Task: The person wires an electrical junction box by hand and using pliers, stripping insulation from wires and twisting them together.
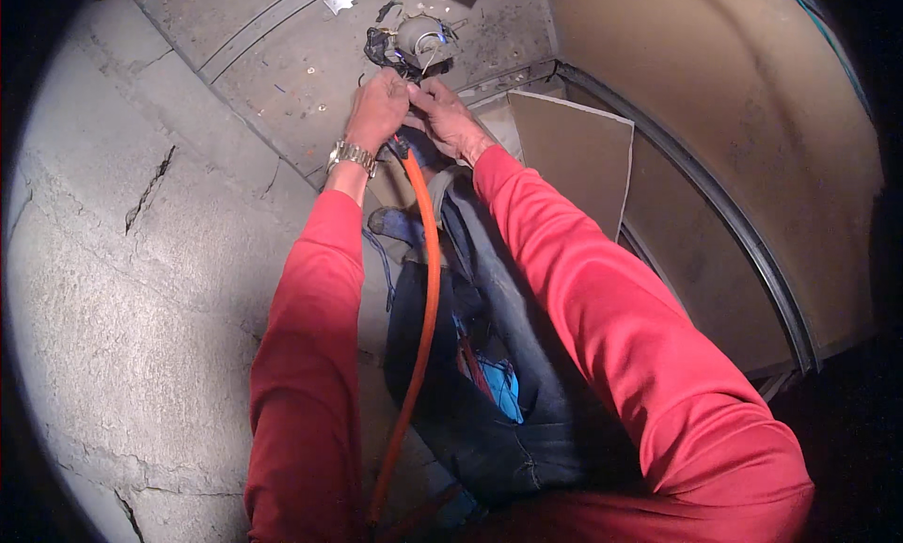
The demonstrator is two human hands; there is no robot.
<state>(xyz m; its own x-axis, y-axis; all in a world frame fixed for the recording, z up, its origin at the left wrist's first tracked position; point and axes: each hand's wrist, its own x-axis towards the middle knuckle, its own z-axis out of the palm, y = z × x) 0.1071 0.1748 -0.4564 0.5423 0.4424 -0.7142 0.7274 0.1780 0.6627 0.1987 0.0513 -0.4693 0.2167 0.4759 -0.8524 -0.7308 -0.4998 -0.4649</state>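
My left hand [378,109], with a metal watch [352,156] at the wrist, and my right hand [447,118] meet at the top centre, both closed on a bundle of dark wires [386,54]. The wires run into a round grey fitting [419,37] on the dusty surface above the hands. An orange cable [425,289] leaves the hands and hangs down between my red sleeves to the lower edge. The fingertips are hidden among the wires.
A rough cracked concrete wall [132,261] fills the left. A dark curved rail [743,233] runs along the right. A leaning board [578,153] stands right of the hands. Dark jeans and a blue bag [503,393] show below.
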